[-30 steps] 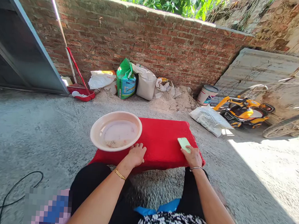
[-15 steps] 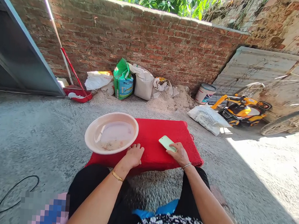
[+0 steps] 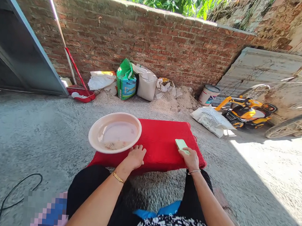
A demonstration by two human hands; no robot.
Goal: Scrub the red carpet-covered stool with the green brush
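A light green smartphone (image 3: 181, 144) is near the right end of the red cloth (image 3: 162, 134) that covers a low bench or table. My right hand (image 3: 191, 160) grips its near end, with thumb and fingers on opposite edges. Resting on the cloth, my left hand (image 3: 136, 156) lies palm down with its fingers stretched forward and holds nothing. Those fingertips reach close to the rim of a pale pink basin (image 3: 93, 136); whether they touch it I cannot tell. The basin holds clear water with small bits of debris at the bottom.
Along the brick wall (image 3: 156, 41) stand a green bag (image 3: 126, 83), a whitish sack (image 3: 146, 85), a paint bucket (image 3: 209, 94) and a red dustpan (image 3: 83, 96). A yellow toy excavator (image 3: 246, 112) sits to the right near a bicycle wheel (image 3: 292, 126). A black cable (image 3: 19, 179) lies at left.
My right hand has moved to the right with the smartphone, which now sits nearer the cloth's right edge. My left hand has stayed beside the basin. The view has shifted slightly.
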